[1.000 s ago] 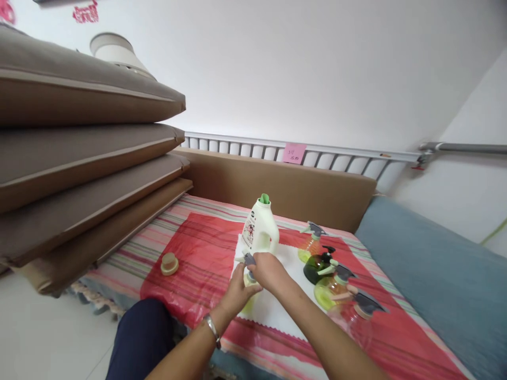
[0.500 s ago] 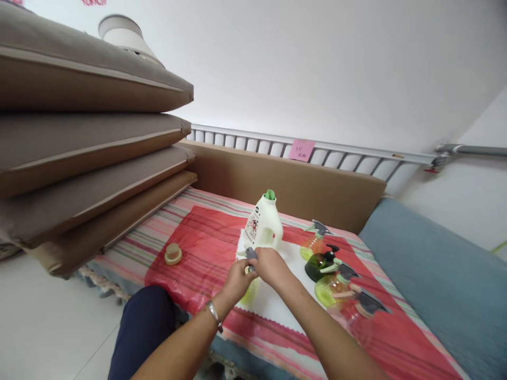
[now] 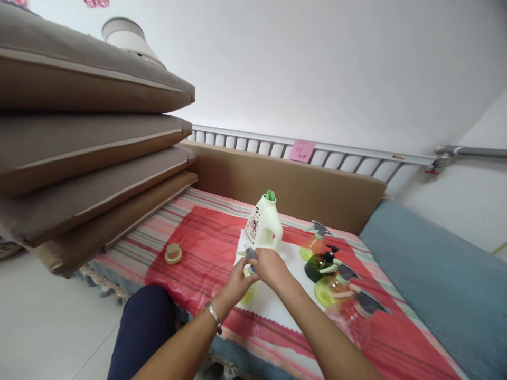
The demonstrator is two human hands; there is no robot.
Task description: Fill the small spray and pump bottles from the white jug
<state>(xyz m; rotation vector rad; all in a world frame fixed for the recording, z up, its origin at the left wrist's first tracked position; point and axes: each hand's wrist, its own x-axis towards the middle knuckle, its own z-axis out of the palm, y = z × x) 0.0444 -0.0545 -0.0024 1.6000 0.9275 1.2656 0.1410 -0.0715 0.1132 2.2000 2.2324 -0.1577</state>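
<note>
Before me a spray bottle (image 3: pixel 249 295) with yellow-green liquid stands on a white cloth (image 3: pixel 273 301). My right hand (image 3: pixel 270 266) is closed on its grey trigger head. My left hand (image 3: pixel 238 282) is closed around the neck just below, thumb and fingers on it; the hands partly hide the bottle. Right behind them stands a white jug (image 3: pixel 266 221) with a handle, a printed label and a green spout in its open mouth. A pale round cap (image 3: pixel 173 254) lies off to the left on the red plastic sheet (image 3: pixel 198 237).
Along the right stand more bottles: a spray bottle (image 3: pixel 312 248) at the back, a dark green pump bottle (image 3: pixel 317 267), a yellow-green spray bottle (image 3: pixel 328 290) and a clear pinkish one (image 3: pixel 358 327). Stacked cushions (image 3: pixel 95 142) rise at left. A brown board (image 3: pixel 277 182) runs behind.
Both hands stay on the spray bottle, with only a slight shift of the fingers at its neck and head. The other things have not moved.
</note>
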